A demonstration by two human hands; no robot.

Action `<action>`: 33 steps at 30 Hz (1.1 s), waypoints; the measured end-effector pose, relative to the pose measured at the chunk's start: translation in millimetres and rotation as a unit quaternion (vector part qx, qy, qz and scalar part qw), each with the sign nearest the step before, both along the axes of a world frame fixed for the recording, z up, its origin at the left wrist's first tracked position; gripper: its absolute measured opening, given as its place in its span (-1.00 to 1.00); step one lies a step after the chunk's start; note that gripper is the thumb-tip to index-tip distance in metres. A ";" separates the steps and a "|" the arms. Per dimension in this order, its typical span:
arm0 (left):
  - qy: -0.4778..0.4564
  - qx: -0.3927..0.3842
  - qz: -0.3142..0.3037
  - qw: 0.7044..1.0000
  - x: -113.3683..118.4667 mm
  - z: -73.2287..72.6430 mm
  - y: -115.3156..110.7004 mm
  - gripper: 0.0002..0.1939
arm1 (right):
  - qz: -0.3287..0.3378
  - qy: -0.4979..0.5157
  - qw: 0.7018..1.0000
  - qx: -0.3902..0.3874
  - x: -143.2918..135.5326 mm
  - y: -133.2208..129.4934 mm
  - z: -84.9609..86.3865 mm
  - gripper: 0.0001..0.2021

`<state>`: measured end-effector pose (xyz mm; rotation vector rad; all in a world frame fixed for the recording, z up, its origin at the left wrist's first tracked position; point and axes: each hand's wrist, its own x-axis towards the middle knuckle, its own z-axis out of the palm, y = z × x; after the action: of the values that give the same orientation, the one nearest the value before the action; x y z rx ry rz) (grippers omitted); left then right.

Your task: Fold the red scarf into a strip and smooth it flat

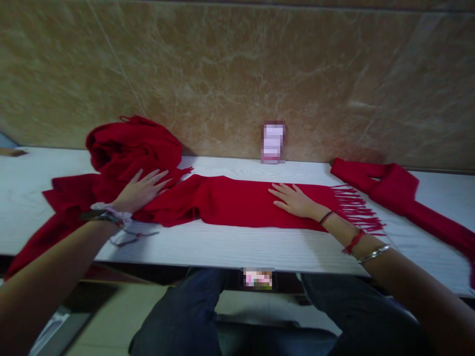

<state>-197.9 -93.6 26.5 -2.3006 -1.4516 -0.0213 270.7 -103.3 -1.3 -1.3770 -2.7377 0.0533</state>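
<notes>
A red scarf [241,202] lies lengthwise on the white table, flat in its middle and right part, with a fringe at its right end. My right hand [295,200] rests palm down on the flat part near the fringe, fingers spread. On the left, my left hand [143,190] lies with fingers apart on the bunched red cloth. Behind that hand sits a crumpled heap of red fabric [133,143]; where the scarf ends and the heap begins cannot be made out. More red cloth hangs over the front edge at the left.
Another folded red scarf [397,190] lies at the right of the white table [222,247]. A blurred phone-like object [273,142] leans on the marble-patterned wall [222,74]. A second blurred screen [258,279] is below the front edge, between my legs.
</notes>
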 end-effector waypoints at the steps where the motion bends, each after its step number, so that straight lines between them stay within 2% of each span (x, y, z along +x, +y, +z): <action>1: -0.012 0.008 0.002 1.000 -10.3 -0.1 -1.6 -0.54 | -0.002 -0.002 1.000 0.003 4.9 0.7 0.0 -0.49; 5: -0.055 0.022 0.006 0.998 -40.0 2.4 -0.8 -0.54 | 0.009 -0.009 1.000 0.003 12.3 0.6 -0.1 -0.50; 9: -0.062 0.018 0.011 0.998 -37.3 3.7 -4.4 -0.53 | 0.011 -0.015 1.000 -0.003 9.1 -0.2 0.1 -0.49; 12: -0.038 0.032 0.029 0.998 -12.9 7.4 -10.7 -0.54 | 0.010 -0.019 1.000 -0.007 7.4 0.3 2.8 -0.49; 15: -0.008 0.029 0.043 0.999 29.6 16.6 -13.1 -0.56 | 0.009 -0.020 1.000 0.004 3.7 -1.9 8.3 -0.49; 17: -0.006 -0.019 0.016 1.000 65.3 21.2 -12.4 -0.57 | 0.011 -0.010 1.000 0.017 -1.3 -7.0 12.2 -0.49; 18: -0.009 -0.050 -0.017 0.999 83.8 21.5 -12.1 -0.56 | 0.015 -0.003 1.000 0.021 -4.3 -10.8 13.8 -0.49; 21: -0.045 -0.117 -0.085 0.988 133.1 10.3 -15.1 -0.50 | 0.040 0.007 0.999 0.008 -12.0 -25.5 15.2 -0.48; 23: -0.060 -0.175 -0.093 0.978 155.1 -4.7 -20.2 -0.47 | 0.050 -0.002 0.999 -0.010 -13.7 -34.9 13.3 -0.48; 26: -0.076 -0.180 -0.078 0.978 169.3 -25.8 -27.2 -0.48 | 0.045 -0.006 0.999 -0.013 -10.7 -43.7 8.6 -0.49; 28: -0.086 -0.163 -0.077 0.980 170.4 -33.1 -28.9 -0.50 | 0.038 0.004 0.999 -0.003 -7.2 -45.5 5.8 -0.50; 33: -0.102 -0.162 -0.076 0.979 168.5 -33.1 -27.0 -0.50 | 0.027 0.020 0.999 0.016 -3.4 -45.0 1.3 -0.53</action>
<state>-29.3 -120.7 -6.6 -2.7405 -1.4627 -0.0709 267.3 -148.3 0.0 -1.2803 -2.7314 0.0397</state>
